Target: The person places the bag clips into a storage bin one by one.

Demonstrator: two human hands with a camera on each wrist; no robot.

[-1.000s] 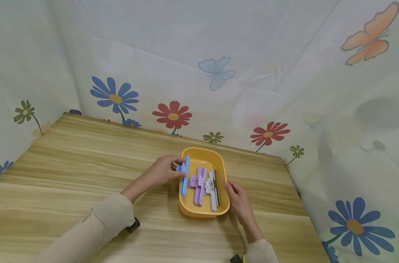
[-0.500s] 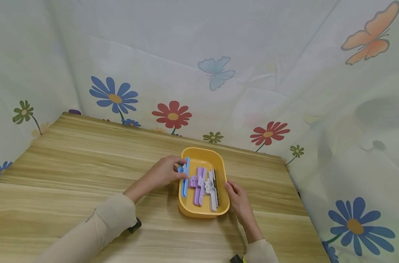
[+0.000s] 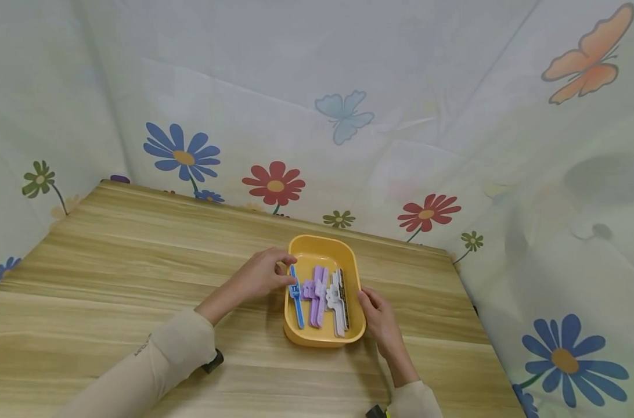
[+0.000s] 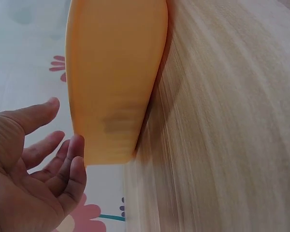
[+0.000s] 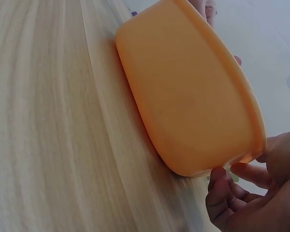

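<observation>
In the head view a yellow plastic basin (image 3: pixel 313 342) stands on the table. Inside it a blue clip (image 3: pixel 298 310) lies along the left wall, a purple clip (image 3: pixel 317 299) in the middle and a white clip (image 3: pixel 337 305) with a black-marked strip to the right. My left hand (image 3: pixel 262 273) hovers at the left rim, thumb and fingers apart, near the blue clip. Nothing is between those fingers in the left wrist view, where the little fingers sit beside the basin wall (image 4: pixel 113 72). My right hand (image 5: pixel 261 193) grips the basin's right edge, thumb over the rim, other fingers curled against the outside.
The wood-grain table (image 3: pixel 155 249) reaches back to a pale curtain (image 3: pixel 254 69) printed with flowers and butterflies. A small purple object (image 3: pixel 120 179) is at the far left corner. Dark wrist devices (image 3: pixel 212 361) show at the cuffs.
The blue clip has left my left hand's pinch and dropped into the basin, turning on edge and sliding nearer. The left thumb and fingers have parted. My right hand stays in place.
</observation>
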